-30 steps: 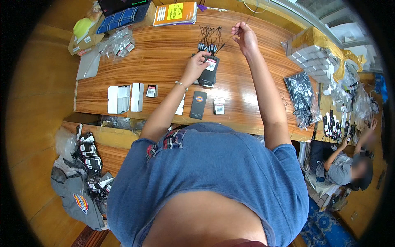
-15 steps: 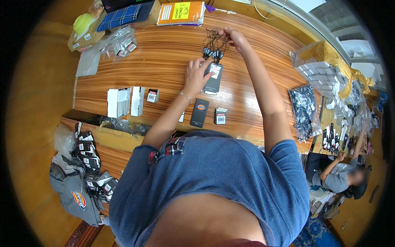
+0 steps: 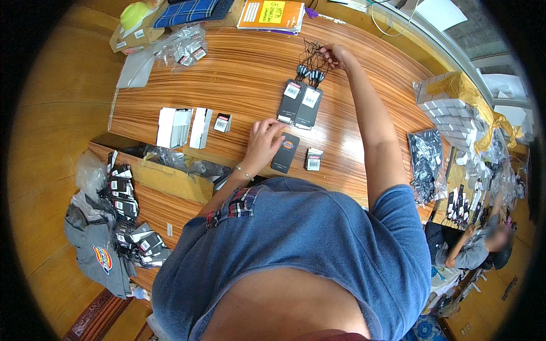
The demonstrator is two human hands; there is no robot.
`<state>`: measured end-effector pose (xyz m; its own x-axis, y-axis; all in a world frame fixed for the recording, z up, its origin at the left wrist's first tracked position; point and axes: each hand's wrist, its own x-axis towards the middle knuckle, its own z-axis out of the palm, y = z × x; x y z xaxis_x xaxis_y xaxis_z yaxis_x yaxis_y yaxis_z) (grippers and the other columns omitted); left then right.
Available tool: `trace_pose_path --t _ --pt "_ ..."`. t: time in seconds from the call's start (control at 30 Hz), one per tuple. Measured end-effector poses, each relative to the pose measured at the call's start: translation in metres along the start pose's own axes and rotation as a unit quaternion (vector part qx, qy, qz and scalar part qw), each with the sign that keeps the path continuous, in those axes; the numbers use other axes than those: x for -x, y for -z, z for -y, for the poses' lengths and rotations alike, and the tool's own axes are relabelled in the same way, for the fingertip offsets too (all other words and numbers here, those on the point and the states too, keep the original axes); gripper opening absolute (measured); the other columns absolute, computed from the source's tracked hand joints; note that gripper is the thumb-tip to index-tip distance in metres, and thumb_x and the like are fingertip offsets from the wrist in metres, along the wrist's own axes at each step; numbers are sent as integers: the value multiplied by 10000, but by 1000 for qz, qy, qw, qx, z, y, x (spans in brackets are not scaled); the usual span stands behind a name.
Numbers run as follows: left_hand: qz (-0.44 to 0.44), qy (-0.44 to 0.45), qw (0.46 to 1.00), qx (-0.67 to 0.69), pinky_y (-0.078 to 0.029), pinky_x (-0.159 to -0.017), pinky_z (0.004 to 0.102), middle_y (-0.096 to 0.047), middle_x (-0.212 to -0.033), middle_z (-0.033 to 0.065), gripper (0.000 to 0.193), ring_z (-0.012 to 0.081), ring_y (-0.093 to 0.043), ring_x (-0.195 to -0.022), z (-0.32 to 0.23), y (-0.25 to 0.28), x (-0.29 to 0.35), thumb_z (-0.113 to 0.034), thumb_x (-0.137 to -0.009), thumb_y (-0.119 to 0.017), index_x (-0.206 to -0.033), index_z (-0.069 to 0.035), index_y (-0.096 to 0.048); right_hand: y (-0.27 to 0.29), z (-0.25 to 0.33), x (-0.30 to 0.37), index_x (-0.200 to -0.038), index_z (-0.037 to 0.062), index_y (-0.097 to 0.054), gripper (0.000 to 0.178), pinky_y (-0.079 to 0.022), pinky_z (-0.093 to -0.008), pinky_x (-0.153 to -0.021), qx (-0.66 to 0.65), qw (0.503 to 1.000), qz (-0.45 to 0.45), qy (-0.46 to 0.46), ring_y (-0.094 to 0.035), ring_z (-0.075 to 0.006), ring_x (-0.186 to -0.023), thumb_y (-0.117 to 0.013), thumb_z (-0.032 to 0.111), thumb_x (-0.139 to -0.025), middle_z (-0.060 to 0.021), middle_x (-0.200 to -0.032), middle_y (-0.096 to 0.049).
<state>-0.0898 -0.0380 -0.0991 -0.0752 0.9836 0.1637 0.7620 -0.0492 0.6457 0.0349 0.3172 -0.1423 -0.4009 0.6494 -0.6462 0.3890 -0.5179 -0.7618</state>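
Two stacks of dark grey hang tags, a left stack [image 3: 289, 102] and a right stack [image 3: 310, 99], lie side by side on the wooden table, each topped with a white barcode sticker. Black cords [image 3: 311, 54] run from their far ends in a loose tangle. My right hand [image 3: 338, 57] pinches these cords at their far side. Nearer to me, my left hand [image 3: 264, 142] has its fingers apart, at the left edge of a dark tag pile [image 3: 286, 154] with an oval logo. Its fingertips reach toward the near end of the left stack.
Small barcode labels sit in a left pile [image 3: 223, 122] and a right pile [image 3: 313, 159]. White boxes [image 3: 173, 128] stand at left; notebooks [image 3: 270, 16] lie at the back. Plastic-wrapped black goods [image 3: 425, 165] and stacked cartons [image 3: 449, 105] are at right, with another person [image 3: 469, 250] beyond.
My left hand has come off the tag stacks and moved toward me, beside the logo tag pile. Both stacks now show uncovered. My right hand stays at the cords. The view has shifted slightly.
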Motion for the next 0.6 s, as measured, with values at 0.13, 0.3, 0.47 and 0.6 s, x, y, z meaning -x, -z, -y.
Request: trace_pose_path --t 0.13,0.3,0.47,0.6 --pt "-10 -1 1000 -3 -364 -877 370 -496 -1036 82 277 275 -427 -986 9 6 12 -136 -774 -614 -1042 -79 -578 -1 6 -7 -730 153 -535 251 -284 -259 -406 -15 1000 17 -12 -396 -77 -442 -375 267 -886 60 -534 -466" --pt "-32 -4 999 -14 -366 -883 377 -511 -1043 85 287 276 -438 -979 15 13 25 -145 -763 -628 -1038 -74 -584 -1 -4 -9 -768 129 -532 234 -316 -253 -430 47 998 -32 5 -442 -110 -498 -409 299 -872 14 -589 -504" --pt "-1 -49 998 -39 -352 -898 385 -511 -1072 70 424 266 -433 -1004 20 19 27 -218 -684 -710 -1070 -103 -576 -19 -17 66 -975 85 -555 221 -359 -258 -476 -10 956 -220 193 -490 -113 -560 -515 258 -843 -18 -756 -580" --pt "106 -72 989 -80 -325 -915 399 -511 -1077 56 558 254 -421 -1026 14 14 13 -286 -612 -752 -1112 -125 -567 -28 -75 156 -906 29 -589 129 -453 -252 -627 130 937 -68 316 -555 -117 -704 -575 124 -820 -53 -848 -611"
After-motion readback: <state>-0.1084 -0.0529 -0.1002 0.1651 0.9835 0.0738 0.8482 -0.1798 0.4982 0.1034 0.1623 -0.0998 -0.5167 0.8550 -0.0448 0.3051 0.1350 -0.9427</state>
